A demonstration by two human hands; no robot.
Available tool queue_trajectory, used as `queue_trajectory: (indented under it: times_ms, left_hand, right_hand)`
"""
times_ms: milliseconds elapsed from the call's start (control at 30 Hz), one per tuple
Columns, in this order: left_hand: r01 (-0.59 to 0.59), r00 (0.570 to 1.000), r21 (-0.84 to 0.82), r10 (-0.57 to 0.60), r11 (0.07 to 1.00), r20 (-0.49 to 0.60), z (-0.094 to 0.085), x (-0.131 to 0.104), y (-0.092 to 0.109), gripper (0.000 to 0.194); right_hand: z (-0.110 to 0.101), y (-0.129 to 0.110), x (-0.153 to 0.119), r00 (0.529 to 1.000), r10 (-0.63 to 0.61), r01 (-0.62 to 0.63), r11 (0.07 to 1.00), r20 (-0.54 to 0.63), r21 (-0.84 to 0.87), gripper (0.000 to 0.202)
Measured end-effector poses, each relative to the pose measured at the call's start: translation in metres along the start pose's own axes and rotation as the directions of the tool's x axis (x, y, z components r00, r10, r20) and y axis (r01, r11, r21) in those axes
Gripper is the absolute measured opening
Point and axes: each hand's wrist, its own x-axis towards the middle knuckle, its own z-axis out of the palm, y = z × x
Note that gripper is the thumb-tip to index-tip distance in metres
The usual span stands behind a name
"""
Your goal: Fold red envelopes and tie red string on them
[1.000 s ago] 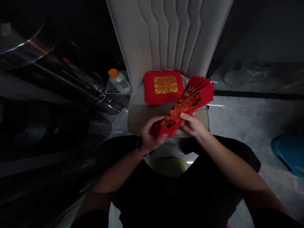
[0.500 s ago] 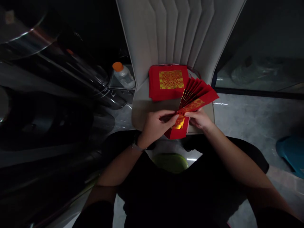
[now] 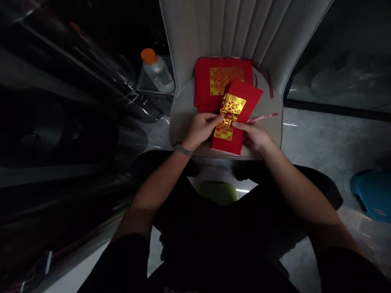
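Note:
Both hands hold a red paper envelope bundle [image 3: 233, 106] with a gold lattice print, low over the chair seat. My left hand [image 3: 201, 129] grips its left side, thumb on the gold print near the middle. My right hand [image 3: 254, 135] pinches the right side, with its thumb on the front and its other fingers partly hidden behind. Across the bundle's middle runs a crease or narrow waist. A thin pinkish strip [image 3: 265, 117] sticks out to the right, above my right hand. Behind the bundle, a stack of red envelopes [image 3: 203, 87] with gold print lies on the seat.
The pale chair [image 3: 183, 134] has a ribbed back. Another reddish strip [image 3: 270, 86] lies right of the stack. An orange-capped bottle [image 3: 159, 74] stands on a small ledge at left, near dark shiny cylinders [image 3: 113, 77]. A blue plastic object [image 3: 374, 195] is on the floor at right.
The fanned pleats no longer show; the bundle now looks flatter, its gold print facing up. Both hands and the chair appear higher in view as the camera shifted. The pinkish strip now shows.

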Motion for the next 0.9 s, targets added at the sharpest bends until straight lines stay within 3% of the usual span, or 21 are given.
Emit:
queue_trajectory:
  times_ms: [133,300,400,500,700,800,900]
  left_hand:
    - [0.033,0.999,-0.048,-0.033,0.998,0.004,0.003,0.008,-0.025,0.044]
    - [0.083,0.997,-0.137,-0.082,0.987,0.014,0.005,0.004,-0.037,0.051]
    - [0.136,0.990,-0.168,-0.138,0.976,0.004,0.006,-0.001,-0.038,0.050]
    - [0.243,0.969,-0.221,-0.226,0.945,0.097,0.007,-0.007,-0.035,0.053]
    - [0.374,0.923,-0.338,-0.313,0.863,0.223,0.001,-0.003,-0.027,0.053]
    - [0.449,0.883,-0.269,-0.378,0.852,0.276,-0.005,0.004,-0.023,0.045]
    - [0.434,0.871,-0.117,-0.384,0.893,0.305,-0.014,0.009,-0.020,0.034]
  right_hand:
    - [-0.010,0.004,0.005,0.992,0.129,-0.128,0.991,0.013,-0.035,0.052]
    - [-0.014,0.007,0.005,0.998,0.062,-0.061,0.995,0.010,-0.077,0.051]
    - [-0.011,0.012,0.004,0.999,-0.030,0.028,0.995,-0.017,-0.091,0.046]
    - [-0.007,0.016,0.003,0.997,-0.067,0.062,0.992,-0.049,-0.110,0.041]
    - [-0.009,0.002,-0.004,0.998,0.055,-0.054,0.996,0.009,-0.076,0.049]
    - [-0.019,-0.005,-0.009,0.994,0.109,-0.108,0.992,0.013,-0.072,0.052]
    - [-0.029,-0.003,-0.014,0.993,0.121,-0.122,0.986,-0.016,-0.110,0.051]
